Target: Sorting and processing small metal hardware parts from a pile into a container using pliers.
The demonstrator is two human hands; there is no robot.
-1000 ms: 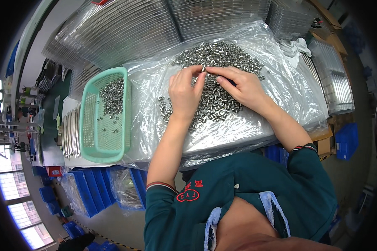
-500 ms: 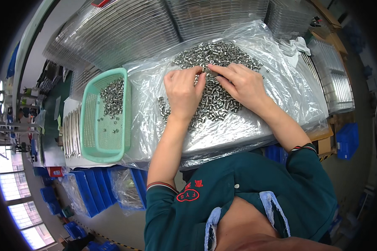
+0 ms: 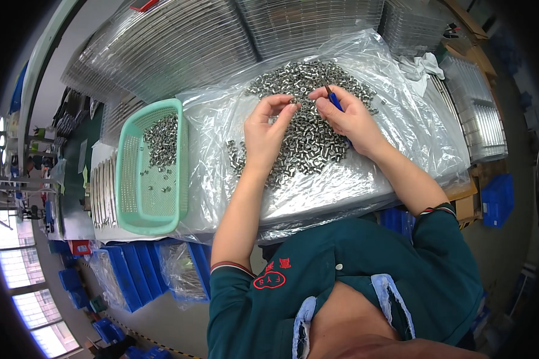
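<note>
A large heap of small shiny metal fittings (image 3: 308,146) lies on clear plastic sheeting spread over the table. Just above it, my left hand (image 3: 268,128) is closed, pinching one small metal fitting (image 3: 294,101) between thumb and fingertips. To its right, my right hand (image 3: 353,122) is curled round a slim blue-handled tool (image 3: 335,100). The tool's dark thin tip points away from me, and its rear end shows below the palm. What kind of tip it has is too small to tell. My fingertips are slightly apart from each other.
At the left stands a green plastic basket (image 3: 182,161) with more fittings in it. Stacked clear trays (image 3: 179,51) line the table's far side, with more trays (image 3: 476,113) at the right. A white cloth (image 3: 419,66) lies back right. Blue bins (image 3: 132,272) sit below the table.
My hands have drawn slightly apart from each other. My right hand has turned, and the blue tool, hidden before, now shows in it. The left still pinches at its fingertips.
</note>
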